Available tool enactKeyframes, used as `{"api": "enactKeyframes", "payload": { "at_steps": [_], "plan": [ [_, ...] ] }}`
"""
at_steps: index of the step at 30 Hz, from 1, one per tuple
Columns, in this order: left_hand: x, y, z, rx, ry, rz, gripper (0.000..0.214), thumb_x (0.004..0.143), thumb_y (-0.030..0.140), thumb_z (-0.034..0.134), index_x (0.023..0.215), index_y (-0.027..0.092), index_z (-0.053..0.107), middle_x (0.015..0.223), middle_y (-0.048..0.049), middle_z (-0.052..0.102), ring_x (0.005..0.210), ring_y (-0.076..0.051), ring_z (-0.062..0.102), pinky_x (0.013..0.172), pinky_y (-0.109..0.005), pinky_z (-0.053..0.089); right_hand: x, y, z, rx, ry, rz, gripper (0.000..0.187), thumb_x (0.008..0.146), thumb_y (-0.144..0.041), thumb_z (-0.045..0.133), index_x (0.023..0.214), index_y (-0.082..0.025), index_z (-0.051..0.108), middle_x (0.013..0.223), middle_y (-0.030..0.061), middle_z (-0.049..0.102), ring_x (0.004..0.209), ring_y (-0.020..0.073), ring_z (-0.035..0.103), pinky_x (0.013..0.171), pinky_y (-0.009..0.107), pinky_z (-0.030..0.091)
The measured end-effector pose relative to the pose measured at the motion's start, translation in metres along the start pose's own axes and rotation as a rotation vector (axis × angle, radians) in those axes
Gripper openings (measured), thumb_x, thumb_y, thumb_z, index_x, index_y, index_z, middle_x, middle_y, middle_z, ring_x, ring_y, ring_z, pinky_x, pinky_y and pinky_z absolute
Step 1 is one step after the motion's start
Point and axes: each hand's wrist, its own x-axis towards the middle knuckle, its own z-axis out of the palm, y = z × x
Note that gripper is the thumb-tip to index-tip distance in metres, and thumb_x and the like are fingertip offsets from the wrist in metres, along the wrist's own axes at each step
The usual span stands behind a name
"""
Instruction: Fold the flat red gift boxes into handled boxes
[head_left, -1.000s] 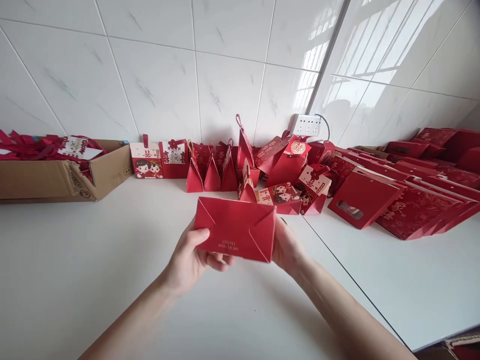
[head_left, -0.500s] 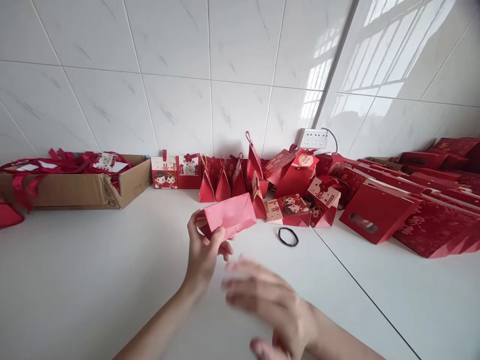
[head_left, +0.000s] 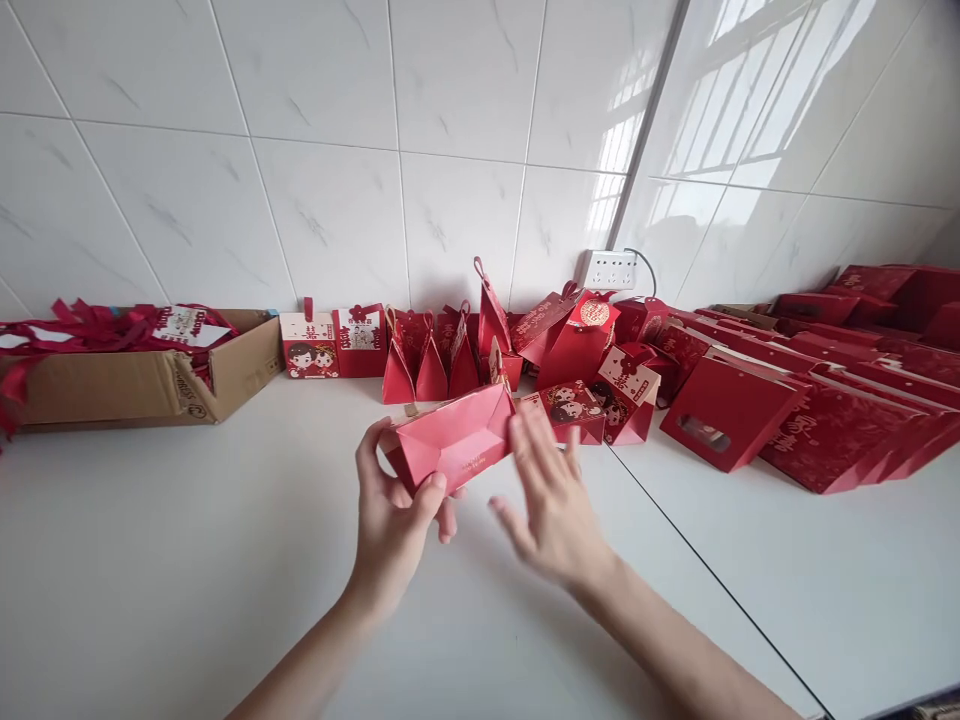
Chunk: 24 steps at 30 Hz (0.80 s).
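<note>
My left hand (head_left: 397, 520) grips a small red gift box (head_left: 457, 440) by its left end, thumb on the near face and fingers around behind. The box is tilted in the air, its bottom with folded panels turned toward me and small gold print near the lower edge. My right hand (head_left: 555, 500) is open, fingers stretched out and slightly blurred. Its fingertips are at the right end of the box, and whether they press on it I cannot tell.
Several finished red gift boxes (head_left: 431, 375) stand along the tiled wall. A cardboard carton (head_left: 112, 385) of red ribbons is at left. Flat red bags (head_left: 735, 410) lean in rows at right, near a white power strip (head_left: 609, 270). A dark seam (head_left: 697, 560) crosses the white table (head_left: 247, 560).
My right hand has risen from the lower front to the right end of the gift box. The left hand keeps its hold. The black ring on the table is no longer visible. The view has shifted slightly right.
</note>
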Motion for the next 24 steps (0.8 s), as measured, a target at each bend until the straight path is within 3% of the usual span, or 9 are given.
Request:
{"api": "enactKeyframes", "payload": {
  "at_steps": [3,6,8,11,15,17,20,24],
  "plan": [
    [-0.007,-0.010,-0.005,0.063,-0.022,0.160,0.074,0.072,0.031,0.073,0.131,0.036,0.029,0.104,-0.0036,0.063,0.048,-0.011,0.062,0.041,-0.024,0.050,0.013,0.018,-0.012,0.324,0.135,0.503,0.064,0.093,-0.063,0.034,0.136,-0.020,0.053,0.152,0.0163,0.040,0.144,0.0363,0.030,0.113,0.065,0.024],
    [-0.002,-0.025,-0.020,0.208,-0.226,0.405,0.078,0.057,0.021,0.082,0.125,0.029,0.046,0.103,-0.0091,0.066,0.072,-0.024,0.071,0.061,-0.033,0.059,0.020,0.020,-0.020,0.932,-0.045,0.720,0.072,0.089,-0.075,0.026,0.120,-0.022,0.063,0.131,0.0147,0.062,0.126,0.0345,0.055,0.096,0.055,0.051],
    [0.004,-0.031,-0.029,0.302,-0.382,0.481,0.072,0.058,0.016,0.079,0.124,0.027,0.052,0.107,-0.0114,0.067,0.092,-0.030,0.070,0.081,-0.042,0.058,0.020,0.016,-0.020,1.218,-0.174,0.774,0.068,0.086,-0.076,0.033,0.111,-0.022,0.066,0.115,0.0128,0.071,0.110,0.0332,0.066,0.086,0.049,0.057],
    [0.009,-0.030,-0.033,0.312,-0.444,0.417,0.076,0.069,0.028,0.074,0.139,0.028,0.045,0.134,-0.0152,0.056,0.122,-0.035,0.056,0.102,-0.050,0.046,0.015,0.012,-0.014,1.356,-0.153,0.761,0.050,0.083,-0.065,0.056,0.109,-0.023,0.064,0.106,0.0088,0.074,0.096,0.0293,0.071,0.081,0.043,0.059],
    [0.007,-0.020,-0.024,0.096,-0.310,0.253,0.080,0.074,0.064,0.066,0.141,0.027,0.043,0.144,-0.0133,0.048,0.131,-0.035,0.047,0.107,-0.047,0.043,0.012,0.008,-0.011,1.333,-0.152,0.682,0.038,0.081,-0.047,0.069,0.110,-0.024,0.060,0.108,0.0055,0.073,0.089,0.0243,0.072,0.079,0.038,0.059],
    [0.008,-0.015,-0.020,0.040,-0.202,0.201,0.082,0.073,0.064,0.067,0.142,0.029,0.039,0.136,-0.0121,0.055,0.122,-0.031,0.056,0.099,-0.042,0.049,0.013,0.006,-0.013,1.306,-0.205,0.617,0.037,0.080,-0.044,0.070,0.109,-0.023,0.061,0.109,0.0061,0.072,0.093,0.0247,0.071,0.079,0.038,0.058],
    [0.014,-0.006,-0.019,0.055,-0.043,0.105,0.076,0.076,0.052,0.072,0.139,0.029,0.036,0.109,-0.0071,0.068,0.092,-0.022,0.068,0.078,-0.032,0.056,0.014,0.004,-0.014,1.267,-0.358,0.525,0.039,0.080,-0.043,0.070,0.111,-0.021,0.060,0.113,0.0077,0.070,0.100,0.0265,0.068,0.085,0.041,0.056],
    [0.019,0.000,-0.021,0.243,0.054,0.141,0.031,0.079,0.046,0.069,0.093,0.019,0.062,0.075,-0.0012,0.066,0.066,-0.015,0.061,0.059,-0.023,0.050,0.010,0.005,-0.008,1.048,-0.510,0.431,0.036,0.082,-0.041,0.068,0.111,-0.021,0.059,0.113,0.0085,0.069,0.104,0.0266,0.065,0.090,0.044,0.053]
  ]
}}
